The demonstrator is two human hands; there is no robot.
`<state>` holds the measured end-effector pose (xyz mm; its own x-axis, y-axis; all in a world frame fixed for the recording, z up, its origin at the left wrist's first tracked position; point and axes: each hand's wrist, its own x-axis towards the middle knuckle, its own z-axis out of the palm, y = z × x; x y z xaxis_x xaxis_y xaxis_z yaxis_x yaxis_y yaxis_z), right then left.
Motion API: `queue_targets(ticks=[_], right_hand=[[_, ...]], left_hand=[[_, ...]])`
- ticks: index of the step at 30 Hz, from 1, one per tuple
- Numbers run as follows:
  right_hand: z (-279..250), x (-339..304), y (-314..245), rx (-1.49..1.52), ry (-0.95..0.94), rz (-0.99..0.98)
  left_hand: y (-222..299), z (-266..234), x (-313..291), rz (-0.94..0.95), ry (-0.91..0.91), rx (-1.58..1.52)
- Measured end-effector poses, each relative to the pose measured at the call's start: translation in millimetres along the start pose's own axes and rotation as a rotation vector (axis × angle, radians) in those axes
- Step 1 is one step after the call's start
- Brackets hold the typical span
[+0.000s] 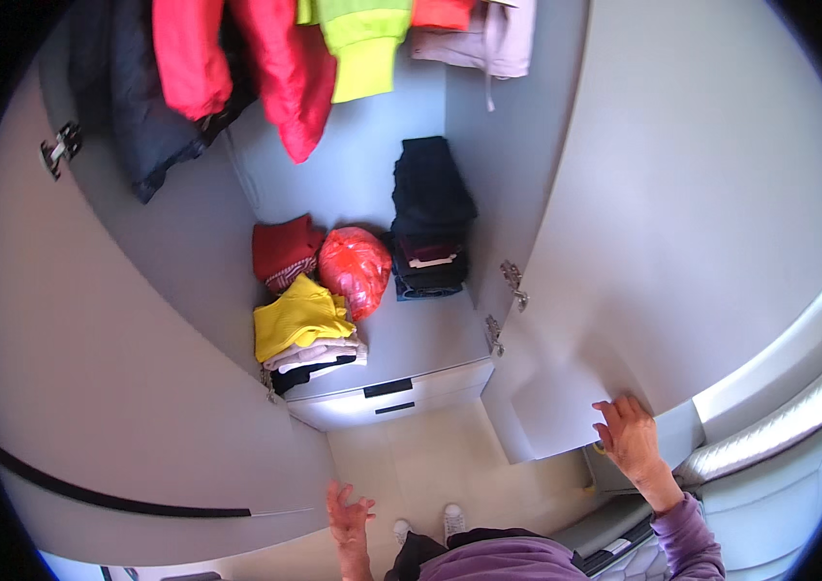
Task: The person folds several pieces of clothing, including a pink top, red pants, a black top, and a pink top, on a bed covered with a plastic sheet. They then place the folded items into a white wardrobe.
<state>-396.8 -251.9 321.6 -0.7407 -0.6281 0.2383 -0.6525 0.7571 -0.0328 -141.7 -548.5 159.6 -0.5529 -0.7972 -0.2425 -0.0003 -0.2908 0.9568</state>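
Observation:
A grey wardrobe stands with both doors swung wide. My right hand (628, 438) is at the lower edge of the right door (711, 194), its fingers apart and slightly bent; whether they touch the panel I cannot tell. Low in front of me, close to the end of the left door (139, 387), my left hand (349, 513) has its fingers spread and holds nothing. On the wardrobe floor lie a yellow folded garment (301, 318) atop other folded clothes, a red folded garment (283, 250), a red plastic bag (355, 271) and a stack of dark folded clothes (432, 189).
Red (280, 77), lime-green (364, 58) and dark garments (154, 116) hang above. Below the clothes is a drawer front (445, 389) with a black handle. Metal hinges (512, 284) hold the doors. A pale padded surface (769, 494) lies at my right; the floor is tiled.

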Motion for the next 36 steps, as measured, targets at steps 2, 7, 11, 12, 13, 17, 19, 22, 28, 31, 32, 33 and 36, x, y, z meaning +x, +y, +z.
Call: queue_targets(ticks=[2, 7, 11, 12, 13, 17, 19, 22, 28, 31, 32, 33, 36], right_hand=[[2, -1, 7, 0.039, 0.047, -0.011], [42, -12, 24, 0.08, 0.041, 0.054], [76, -20, -3, 0.173, 0.007, 0.333], [82, -32, -8, 0.15, -0.04, 0.366], [87, -51, -13, 0.149, -0.086, 0.389], [117, -194, -66, 0.255, -0.214, 0.765], [137, -273, -129, 0.197, -0.222, 1.011], [105, -321, -218, 0.404, -0.483, 1.562], [120, -329, -360, 0.614, -0.356, 1.956], [130, -317, -401, 0.709, -0.093, 2.066], [133, -313, -415, 0.728, -0.051, 2.111], [136, -311, -428, 0.74, -0.008, 2.153], [133, -318, -474, 0.754, 0.098, 2.266]], left_hand=[[-3, 14, 5, -0.033, -0.041, 0.011], [2, 51, 15, -0.116, -0.219, 0.204], [-2, 74, 33, -0.382, -0.505, 0.356], [-2, 81, 38, -0.429, -0.594, 0.378], [1, 84, 43, -0.471, -0.664, 0.412], [5, 110, 59, -0.404, -1.043, 0.721], [-1, 118, 70, -0.379, -1.185, 0.743], [-16, 133, 94, -0.359, -1.33, 0.826], [-11, 169, 37, -0.342, -1.728, 1.112], [-24, 172, 4, -0.315, -1.959, 1.137], [-24, 172, -9, -0.295, -2.026, 1.145], [-27, 172, -23, -0.275, -2.093, 1.144], [-63, 185, -43, -0.244, -2.329, 1.162]])
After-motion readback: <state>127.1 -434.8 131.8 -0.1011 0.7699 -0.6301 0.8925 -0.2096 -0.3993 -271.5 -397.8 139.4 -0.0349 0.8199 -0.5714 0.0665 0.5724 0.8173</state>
